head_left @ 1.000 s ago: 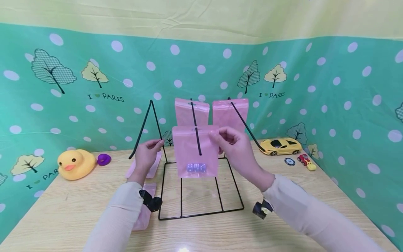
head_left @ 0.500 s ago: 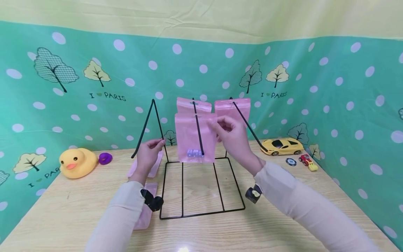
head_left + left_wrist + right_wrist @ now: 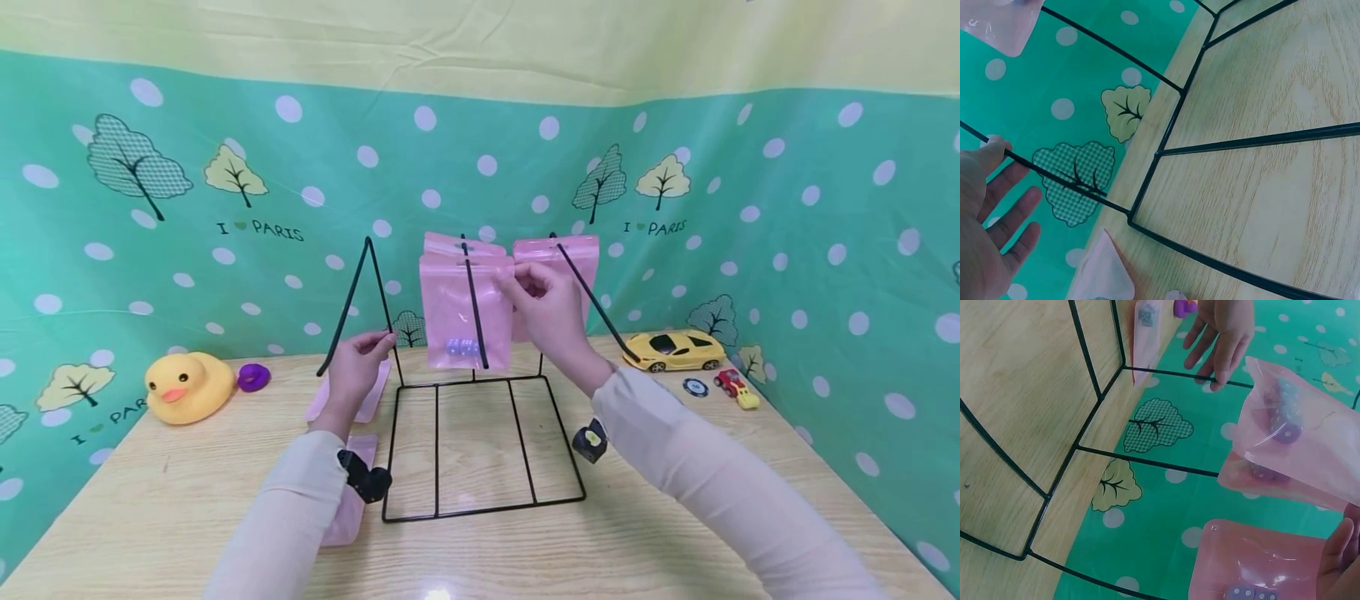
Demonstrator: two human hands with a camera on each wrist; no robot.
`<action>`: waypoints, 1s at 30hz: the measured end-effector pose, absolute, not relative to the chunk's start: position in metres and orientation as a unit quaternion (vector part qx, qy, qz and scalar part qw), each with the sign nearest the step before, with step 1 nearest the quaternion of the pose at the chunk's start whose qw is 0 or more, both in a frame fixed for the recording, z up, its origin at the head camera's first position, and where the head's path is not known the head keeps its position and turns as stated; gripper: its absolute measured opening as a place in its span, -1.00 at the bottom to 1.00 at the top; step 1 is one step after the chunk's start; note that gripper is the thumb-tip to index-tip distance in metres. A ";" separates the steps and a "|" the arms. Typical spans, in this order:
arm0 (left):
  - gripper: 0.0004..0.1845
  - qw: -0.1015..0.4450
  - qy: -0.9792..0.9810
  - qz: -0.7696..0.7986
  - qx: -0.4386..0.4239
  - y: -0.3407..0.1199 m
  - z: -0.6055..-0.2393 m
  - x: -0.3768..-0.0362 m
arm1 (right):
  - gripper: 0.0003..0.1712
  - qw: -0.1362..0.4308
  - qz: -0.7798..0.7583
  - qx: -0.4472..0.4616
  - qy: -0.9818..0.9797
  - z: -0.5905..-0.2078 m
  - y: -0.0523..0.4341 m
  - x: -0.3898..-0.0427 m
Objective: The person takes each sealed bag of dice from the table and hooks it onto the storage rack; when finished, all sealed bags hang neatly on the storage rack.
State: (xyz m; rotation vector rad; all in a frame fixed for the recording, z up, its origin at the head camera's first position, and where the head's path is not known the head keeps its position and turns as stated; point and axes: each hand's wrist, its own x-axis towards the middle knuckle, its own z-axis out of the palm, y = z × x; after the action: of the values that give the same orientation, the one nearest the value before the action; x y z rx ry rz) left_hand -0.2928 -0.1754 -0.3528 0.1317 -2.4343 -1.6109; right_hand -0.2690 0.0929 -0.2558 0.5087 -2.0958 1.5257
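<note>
My right hand (image 3: 551,304) pinches the upper right corner of a pink zip bag (image 3: 442,292) with purple dice (image 3: 462,347) at its bottom. The bag hangs on the middle arm of a black wire rack (image 3: 483,510), the arm running out through the hole in its top. Close behind it hangs another pink bag (image 3: 1235,472) on the same arm. A further bag (image 3: 588,258) hangs on the right arm, partly behind my right hand. My left hand (image 3: 356,367) pinches the rack's left upright between thumb and forefinger, other fingers loose in the left wrist view.
Two pink bags lie on the table left of the rack, one (image 3: 347,517) partly under my left forearm. A yellow duck (image 3: 189,387) and a small purple duck (image 3: 253,377) stand at left. A yellow car (image 3: 675,350), a chip (image 3: 695,387) and a red-yellow toy (image 3: 737,389) sit at right.
My right hand has moved the dice bag up and back along the middle arm, close to the bag behind it. The left hand keeps its grip on the upright.
</note>
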 end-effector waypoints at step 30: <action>-0.59 0.111 -0.826 -0.551 0.037 -0.176 -0.355 -0.293 | -0.69 0.271 0.482 0.145 -0.820 -0.246 0.086 -0.291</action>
State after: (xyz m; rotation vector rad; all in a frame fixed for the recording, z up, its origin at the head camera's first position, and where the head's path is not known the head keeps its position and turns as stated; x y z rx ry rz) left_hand -0.2928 -0.1760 -0.3546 0.1087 -2.4254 -1.6193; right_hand -0.2907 0.0856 -0.2457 0.3907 -2.2096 1.2995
